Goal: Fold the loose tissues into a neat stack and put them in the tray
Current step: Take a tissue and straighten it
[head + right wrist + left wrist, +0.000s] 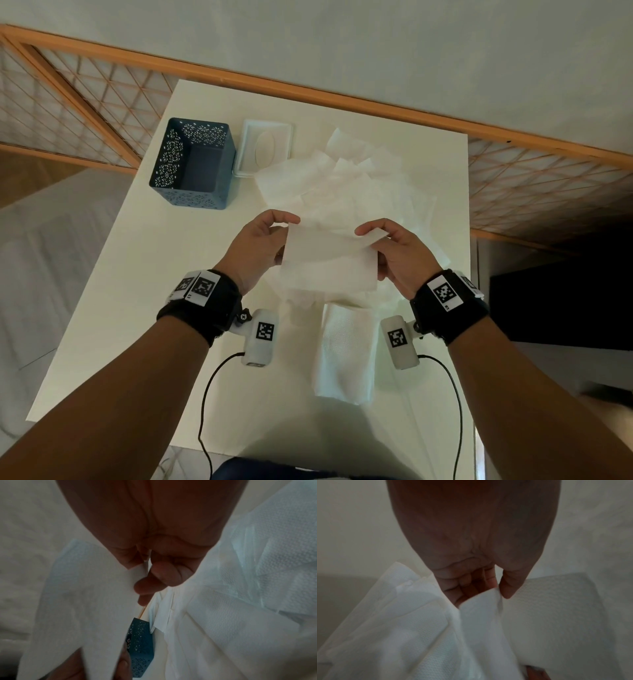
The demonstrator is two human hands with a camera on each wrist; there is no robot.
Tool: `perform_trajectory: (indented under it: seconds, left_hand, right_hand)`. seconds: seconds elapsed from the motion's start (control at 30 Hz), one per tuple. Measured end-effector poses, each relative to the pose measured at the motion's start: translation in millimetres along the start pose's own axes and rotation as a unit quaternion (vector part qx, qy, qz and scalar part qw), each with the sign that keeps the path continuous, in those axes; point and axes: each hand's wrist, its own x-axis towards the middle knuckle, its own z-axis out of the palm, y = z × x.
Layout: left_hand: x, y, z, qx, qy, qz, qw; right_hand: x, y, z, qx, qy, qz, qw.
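Here we pinch a tissue (329, 263) by its far corners, left hand (258, 246) and right hand (399, 255), long axis crosswise, the blue tray (193, 164) far-left, nearer our left.

White table (154, 308): blue perforated tray (193, 164), white lid (265, 147), loose tissues (359, 185), folded stack (346, 356).
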Motion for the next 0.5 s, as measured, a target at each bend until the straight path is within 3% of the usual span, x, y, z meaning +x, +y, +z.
perform_trajectory:
  seconds: [0.27, 0.5]
  left_hand:
    - [0.5, 3.0, 6.9, 0.009, 0.004, 0.070, 0.998]
    - [-0.8, 8.3, 5.2, -0.012, -0.021, 0.071, 0.997]
  right_hand:
    - [2.2, 1.3, 4.2, 0.015, 0.020, -0.003, 1.000]
    - [-1.7, -7.6, 2.4, 0.074, 0.031, 0.010, 0.997]
